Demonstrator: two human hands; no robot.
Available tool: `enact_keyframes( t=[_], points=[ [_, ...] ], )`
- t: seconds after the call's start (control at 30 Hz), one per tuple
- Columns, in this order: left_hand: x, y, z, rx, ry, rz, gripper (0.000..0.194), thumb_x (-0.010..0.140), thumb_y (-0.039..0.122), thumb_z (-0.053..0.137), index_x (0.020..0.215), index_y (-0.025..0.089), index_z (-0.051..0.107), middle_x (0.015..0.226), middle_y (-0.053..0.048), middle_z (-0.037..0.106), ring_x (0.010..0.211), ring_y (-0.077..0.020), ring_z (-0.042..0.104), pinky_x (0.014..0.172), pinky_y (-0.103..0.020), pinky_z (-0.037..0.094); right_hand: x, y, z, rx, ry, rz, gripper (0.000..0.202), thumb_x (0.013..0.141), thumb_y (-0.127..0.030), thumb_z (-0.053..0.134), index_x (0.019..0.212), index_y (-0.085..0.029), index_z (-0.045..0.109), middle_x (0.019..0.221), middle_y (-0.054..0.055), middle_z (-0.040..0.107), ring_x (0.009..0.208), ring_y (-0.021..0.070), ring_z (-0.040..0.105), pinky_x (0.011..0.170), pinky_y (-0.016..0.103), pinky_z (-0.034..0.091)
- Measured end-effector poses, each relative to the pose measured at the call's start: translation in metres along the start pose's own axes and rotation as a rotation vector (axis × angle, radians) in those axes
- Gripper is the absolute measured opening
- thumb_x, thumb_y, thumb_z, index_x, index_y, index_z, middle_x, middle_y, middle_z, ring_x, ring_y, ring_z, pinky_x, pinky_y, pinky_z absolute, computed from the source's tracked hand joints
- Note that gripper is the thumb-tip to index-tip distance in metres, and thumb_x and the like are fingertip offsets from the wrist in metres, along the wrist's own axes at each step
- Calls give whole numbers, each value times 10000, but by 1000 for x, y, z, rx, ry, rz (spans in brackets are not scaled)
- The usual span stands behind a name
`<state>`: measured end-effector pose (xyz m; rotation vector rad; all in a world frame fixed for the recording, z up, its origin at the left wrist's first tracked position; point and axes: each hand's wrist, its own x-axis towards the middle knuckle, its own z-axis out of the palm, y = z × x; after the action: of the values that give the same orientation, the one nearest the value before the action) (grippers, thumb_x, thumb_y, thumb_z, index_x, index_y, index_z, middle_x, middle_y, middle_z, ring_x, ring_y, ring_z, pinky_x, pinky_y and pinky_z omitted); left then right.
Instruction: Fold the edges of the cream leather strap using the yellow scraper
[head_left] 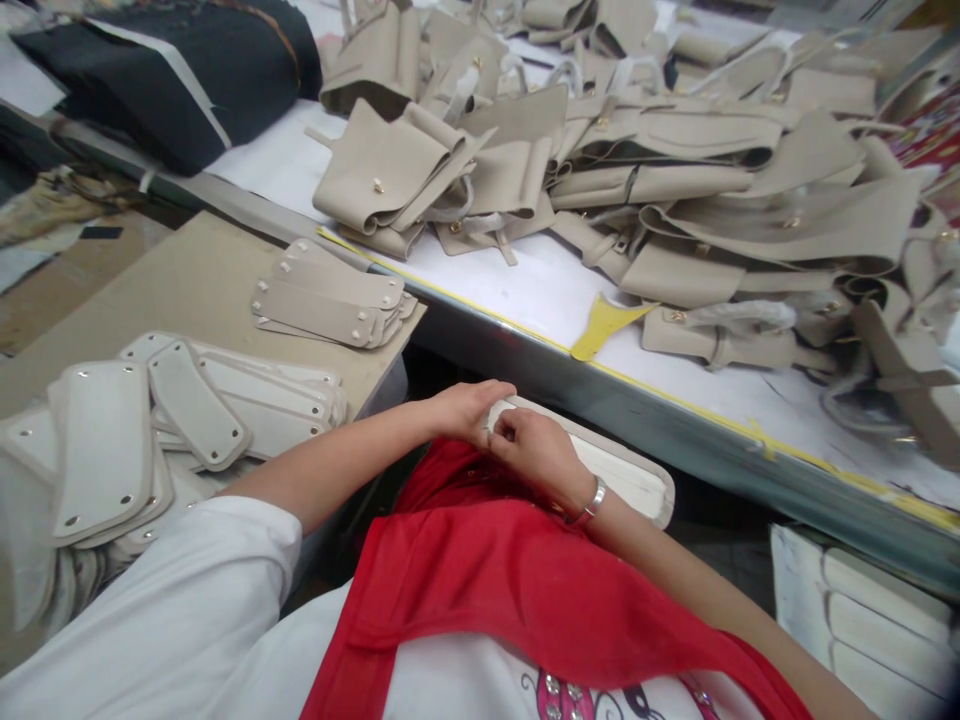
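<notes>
A long beige leather panel (pixel 622 470) with rounded ends and a white backing lies at my waist, against the red apron. My left hand (pixel 474 408) is closed around its left end, thumb and fingers on the rim. Over that same end my right hand (pixel 541 452) is curled, with thumb and forefinger pinched together at the corner. Whatever sits between those fingertips is too small to make out. Part of the panel is hidden under my right hand and wrist.
Left, a board (pixel 172 270) bears beige panels with studs (pixel 330 295) and a pile of white-backed panels (pixel 105 440). Ahead, a long table edge (pixel 510 335) fronts many beige bag pieces (pixel 675 200), a yellow piece (pixel 607 325) and a black roll (pixel 195 80). White-backed pieces (pixel 885 600) stand lower right.
</notes>
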<state>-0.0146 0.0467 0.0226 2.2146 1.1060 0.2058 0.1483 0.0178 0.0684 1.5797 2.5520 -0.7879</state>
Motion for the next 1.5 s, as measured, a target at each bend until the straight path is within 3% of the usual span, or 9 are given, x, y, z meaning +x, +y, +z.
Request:
enact_keyframes(
  t=[0.3, 0.4, 0.6, 1.0, 1.23, 1.37, 1.5],
  points=[
    [-2, 2, 0, -12, 12, -5, 754, 586, 423, 693, 1227, 196, 368, 1185, -85, 514, 1062, -252, 544, 833, -296, 437, -1, -10, 2, -80, 24, 25, 265, 822, -415, 474, 791, -187, 605, 744, 35, 625, 569, 130, 480, 498, 254, 217],
    [-3, 1, 1, -37, 25, 4, 763, 585, 419, 699, 1236, 198, 365, 1193, -82, 509, 1061, -241, 543, 839, -289, 436, -2, -9, 1, -88, 12, 30, 228, 838, -356, 464, 807, -179, 604, 775, 45, 627, 606, 135, 508, 520, 251, 251],
    [-4, -2, 6, -72, 53, 22, 830, 573, 481, 698, 1266, 202, 337, 1230, -92, 484, 1085, -254, 528, 860, -314, 435, -8, 2, -4, -24, -62, -118, 179, 859, -266, 440, 794, -171, 578, 830, 39, 610, 699, 120, 532, 614, 216, 327],
    [-3, -3, 7, -102, 38, -5, 836, 566, 458, 705, 1273, 228, 324, 1253, -75, 467, 1091, -253, 524, 874, -310, 430, -5, -9, -3, -301, -59, -64, 216, 885, -256, 375, 908, -137, 555, 879, 108, 617, 748, 201, 580, 615, 286, 343],
    [-3, -1, 7, -111, 43, -14, 809, 584, 514, 688, 1261, 237, 341, 1219, -67, 487, 1049, -248, 545, 842, -310, 441, -8, 1, -9, -96, -58, 31, 194, 872, -318, 446, 921, -150, 530, 900, 86, 618, 720, 156, 555, 587, 244, 316],
    [-3, -2, 9, -115, 46, -17, 861, 568, 568, 689, 1274, 231, 328, 1225, -73, 480, 1051, -249, 543, 844, -318, 440, -8, 12, -10, 31, -80, -16, 112, 818, -261, 504, 866, -166, 538, 840, 40, 614, 656, 118, 509, 573, 216, 302],
    [-3, -3, 9, -110, 54, -2, 886, 555, 591, 691, 1275, 226, 326, 1228, -80, 475, 1053, -251, 539, 843, -326, 440, -7, 12, -8, 15, -39, -17, 104, 816, -254, 494, 830, -167, 550, 832, 36, 614, 662, 117, 509, 579, 215, 304]
  ],
)
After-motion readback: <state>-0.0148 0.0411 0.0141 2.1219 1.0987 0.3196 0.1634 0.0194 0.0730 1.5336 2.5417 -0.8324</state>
